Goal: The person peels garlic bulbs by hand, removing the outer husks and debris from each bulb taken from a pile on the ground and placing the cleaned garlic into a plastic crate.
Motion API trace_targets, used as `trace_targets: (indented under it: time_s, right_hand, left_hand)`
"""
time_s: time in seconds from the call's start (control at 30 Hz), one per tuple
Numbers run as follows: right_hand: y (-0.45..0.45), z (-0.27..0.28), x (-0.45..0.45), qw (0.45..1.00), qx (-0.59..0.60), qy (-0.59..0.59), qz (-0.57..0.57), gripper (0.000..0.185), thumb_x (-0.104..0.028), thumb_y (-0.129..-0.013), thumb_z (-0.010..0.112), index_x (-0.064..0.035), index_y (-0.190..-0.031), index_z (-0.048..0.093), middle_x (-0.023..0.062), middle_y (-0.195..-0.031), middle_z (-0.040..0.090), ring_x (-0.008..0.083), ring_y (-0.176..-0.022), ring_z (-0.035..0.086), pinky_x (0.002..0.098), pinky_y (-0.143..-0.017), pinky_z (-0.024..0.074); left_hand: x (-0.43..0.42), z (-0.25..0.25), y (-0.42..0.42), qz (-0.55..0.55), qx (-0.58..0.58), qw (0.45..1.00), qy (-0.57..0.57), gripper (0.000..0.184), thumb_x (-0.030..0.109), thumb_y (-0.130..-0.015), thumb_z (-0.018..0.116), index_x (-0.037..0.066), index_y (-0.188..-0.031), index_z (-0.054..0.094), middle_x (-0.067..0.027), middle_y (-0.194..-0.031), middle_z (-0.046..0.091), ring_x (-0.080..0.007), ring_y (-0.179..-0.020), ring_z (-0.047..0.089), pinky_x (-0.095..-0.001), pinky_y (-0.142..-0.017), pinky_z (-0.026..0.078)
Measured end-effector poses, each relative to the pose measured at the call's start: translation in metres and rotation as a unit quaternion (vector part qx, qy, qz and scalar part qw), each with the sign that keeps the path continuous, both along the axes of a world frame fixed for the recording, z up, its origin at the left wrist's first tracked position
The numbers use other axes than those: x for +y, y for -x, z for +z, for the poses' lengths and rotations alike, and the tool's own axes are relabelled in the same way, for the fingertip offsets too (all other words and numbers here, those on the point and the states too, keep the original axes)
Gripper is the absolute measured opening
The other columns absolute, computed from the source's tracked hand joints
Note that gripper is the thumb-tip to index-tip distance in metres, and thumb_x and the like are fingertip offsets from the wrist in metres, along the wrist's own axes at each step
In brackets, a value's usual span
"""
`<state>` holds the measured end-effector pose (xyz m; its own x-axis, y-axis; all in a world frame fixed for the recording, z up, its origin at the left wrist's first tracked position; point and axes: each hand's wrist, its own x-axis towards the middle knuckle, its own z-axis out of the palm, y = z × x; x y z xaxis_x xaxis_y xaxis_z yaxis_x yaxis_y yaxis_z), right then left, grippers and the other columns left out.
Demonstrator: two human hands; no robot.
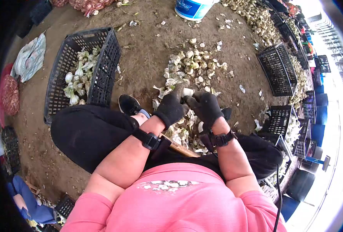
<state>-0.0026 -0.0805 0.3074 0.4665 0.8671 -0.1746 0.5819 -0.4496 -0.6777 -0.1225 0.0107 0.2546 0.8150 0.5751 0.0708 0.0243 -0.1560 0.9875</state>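
Both of my hands wear dark work gloves and meet in front of my knees. Between them is a white garlic bulb (187, 92), mostly covered by the fingers. My left hand (172, 105) closes on it from the left, and my right hand (205, 108) grips it from the right. Just beyond the hands, a heap of garlic bulbs (194, 62) lies on the dirt floor. Loose peeled skins (179, 135) are scattered beneath my wrists, between my legs. Whether a small tool is in the right hand is hidden.
A black plastic crate (109, 69) partly filled with garlic stands to the left. At the right is another black crate (278, 69), with more garlic around it. A white and blue bucket (194, 8) stands ahead. Farther left lie a pale cloth (29, 58) and a red mesh sack (9, 94).
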Motion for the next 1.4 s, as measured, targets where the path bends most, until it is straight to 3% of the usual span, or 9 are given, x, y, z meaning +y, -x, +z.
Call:
trace_targets:
  time_s: [0.27, 0.33, 0.6, 0.67, 0.8, 1.0, 1.07, 1.23, 1.4]
  right_hand:
    - [-0.009, -0.027, -0.012, 0.991, -0.092, -0.099, -0.022, 0.022, -0.022, -0.083, 0.056, -0.0047, -0.070, 0.062, 0.0175, -0.063, 0.060, 0.0326, -0.061, 0.060, 0.0392, -0.057, 0.0472]
    - [-0.019, -0.034, -0.016, 0.947, 0.244, -0.135, -0.160, 0.016, -0.017, -0.084, 0.056, -0.0053, -0.077, 0.064, 0.0065, -0.066, 0.063, 0.0181, -0.059, 0.060, 0.0313, -0.057, 0.0483]
    - [0.003, -0.012, -0.008, 0.851, 0.465, -0.224, -0.099, 0.027, -0.012, -0.090, 0.053, -0.0035, -0.116, 0.055, 0.0033, -0.101, 0.060, 0.0106, -0.085, 0.057, 0.0239, -0.071, 0.0484]
    - [0.002, -0.011, -0.011, 0.866, 0.435, -0.214, -0.126, 0.026, -0.013, -0.091, 0.052, -0.0034, -0.115, 0.055, 0.0028, -0.097, 0.061, 0.0100, -0.080, 0.057, 0.0234, -0.067, 0.0480]
    - [0.008, -0.010, -0.008, 0.904, 0.345, -0.194, -0.161, 0.025, -0.017, -0.093, 0.050, -0.0032, -0.113, 0.056, 0.0010, -0.083, 0.060, 0.0079, -0.064, 0.054, 0.0229, -0.055, 0.0444]
    - [0.016, -0.011, -0.007, 0.927, 0.301, -0.217, -0.052, 0.041, -0.012, -0.081, 0.064, -0.0033, -0.118, 0.052, 0.0068, -0.093, 0.060, 0.0170, -0.081, 0.058, 0.0283, -0.071, 0.0492]
    - [0.011, -0.006, -0.004, 0.985, -0.013, -0.173, -0.008, 0.050, -0.010, -0.072, 0.069, -0.0038, -0.119, 0.052, 0.0125, -0.102, 0.059, 0.0242, -0.095, 0.058, 0.0319, -0.080, 0.0483]
    - [0.013, 0.014, -0.006, 0.985, -0.023, -0.171, 0.027, 0.050, -0.010, -0.069, 0.069, -0.0038, -0.117, 0.054, 0.0147, -0.104, 0.060, 0.0245, -0.097, 0.059, 0.0321, -0.079, 0.0488]
    - [0.010, 0.004, -0.008, 0.979, 0.072, -0.189, -0.005, 0.047, -0.011, -0.071, 0.071, -0.0024, -0.114, 0.056, 0.0127, -0.102, 0.061, 0.0213, -0.089, 0.060, 0.0296, -0.075, 0.0491]
  left_hand:
    - [0.004, 0.027, 0.005, -0.049, 0.017, 0.990, 0.132, 0.052, 0.002, -0.073, 0.062, 0.002, -0.122, 0.045, -0.0098, -0.103, 0.060, -0.0176, -0.095, 0.057, -0.0303, -0.081, 0.047]
    - [0.005, 0.033, 0.005, -0.073, 0.009, 0.980, 0.183, 0.055, 0.003, -0.072, 0.063, 0.000, -0.123, 0.043, -0.0089, -0.102, 0.060, -0.0151, -0.091, 0.057, -0.0290, -0.077, 0.048]
    - [0.003, 0.044, 0.003, -0.044, 0.047, 0.990, 0.129, 0.048, 0.003, -0.080, 0.054, 0.003, -0.127, 0.043, -0.0082, -0.099, 0.060, -0.0159, -0.086, 0.059, -0.0304, -0.075, 0.049]
    - [0.007, 0.043, 0.007, -0.046, -0.015, 0.923, 0.382, 0.040, 0.007, -0.085, 0.051, 0.002, -0.125, 0.046, -0.0059, -0.096, 0.061, -0.0126, -0.083, 0.058, -0.0266, -0.070, 0.049]
    - [0.001, 0.045, 0.002, -0.028, 0.004, 0.989, 0.142, 0.031, 0.018, -0.090, 0.051, 0.002, -0.116, 0.054, -0.0048, -0.097, 0.062, -0.0129, -0.083, 0.058, -0.0269, -0.074, 0.048]
    - [0.014, 0.031, 0.003, 0.060, -0.022, 0.949, 0.309, 0.028, 0.024, -0.093, 0.047, 0.001, -0.105, 0.059, -0.0067, -0.095, 0.064, -0.0142, -0.088, 0.058, -0.0274, -0.079, 0.046]
    - [0.018, 0.018, 0.002, 0.044, -0.053, 0.944, 0.324, 0.028, 0.024, -0.093, 0.046, 0.001, -0.103, 0.059, -0.0068, -0.094, 0.064, -0.0144, -0.088, 0.059, -0.0275, -0.080, 0.046]
    - [0.013, 0.040, 0.001, 0.041, 0.009, 0.994, 0.102, 0.027, 0.026, -0.090, 0.052, 0.003, -0.102, 0.059, -0.0042, -0.089, 0.063, -0.0135, -0.084, 0.059, -0.0257, -0.077, 0.045]
    - [0.015, 0.024, 0.004, -0.019, -0.064, 0.955, 0.288, 0.020, 0.014, -0.086, 0.051, 0.003, -0.102, 0.058, -0.0048, -0.093, 0.062, -0.0145, -0.087, 0.057, -0.0269, -0.078, 0.045]
